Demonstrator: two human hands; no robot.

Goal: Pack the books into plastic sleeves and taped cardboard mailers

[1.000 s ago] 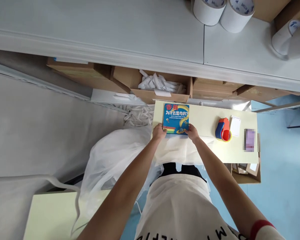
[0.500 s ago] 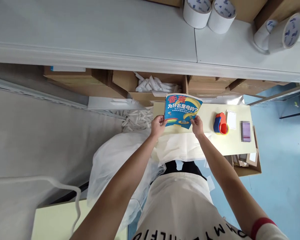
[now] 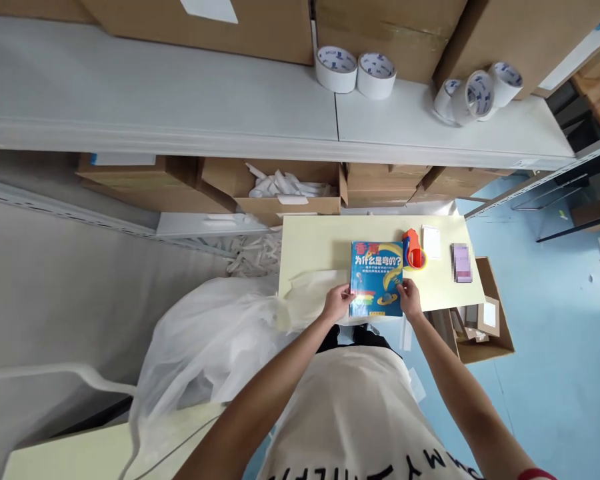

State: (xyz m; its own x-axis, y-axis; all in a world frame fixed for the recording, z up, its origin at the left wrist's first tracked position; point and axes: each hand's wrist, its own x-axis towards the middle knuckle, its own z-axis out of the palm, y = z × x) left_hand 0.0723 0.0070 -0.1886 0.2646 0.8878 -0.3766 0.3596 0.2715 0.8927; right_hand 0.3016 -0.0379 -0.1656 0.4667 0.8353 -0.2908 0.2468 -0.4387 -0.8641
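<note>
A blue picture book (image 3: 376,279) with a banana, a rainbow and a ringed planet on its cover is held between my two hands, cover up. My left hand (image 3: 338,302) grips its left edge, thumb on the cover. On the opposite edge my right hand (image 3: 410,298) is closed in the same way. Beneath and to the left of the book a whitish translucent sheet (image 3: 310,287) lies over the front of the cream table (image 3: 320,237). Just past the book's upper right corner stands a red and blue tape dispenser (image 3: 414,250).
A white card (image 3: 431,241) and a purple item (image 3: 461,262), partly blurred out, lie on the table's right. An open carton (image 3: 505,340) stands below that side. Translucent plastic (image 3: 205,333) spreads at left. Behind, a grey shelf (image 3: 205,100) carries tape rolls (image 3: 336,70) and boxes.
Both hands have brought the book down and closer to my body. It was tilted before and now lies flatter and squarer to me. The camera view has shifted too.
</note>
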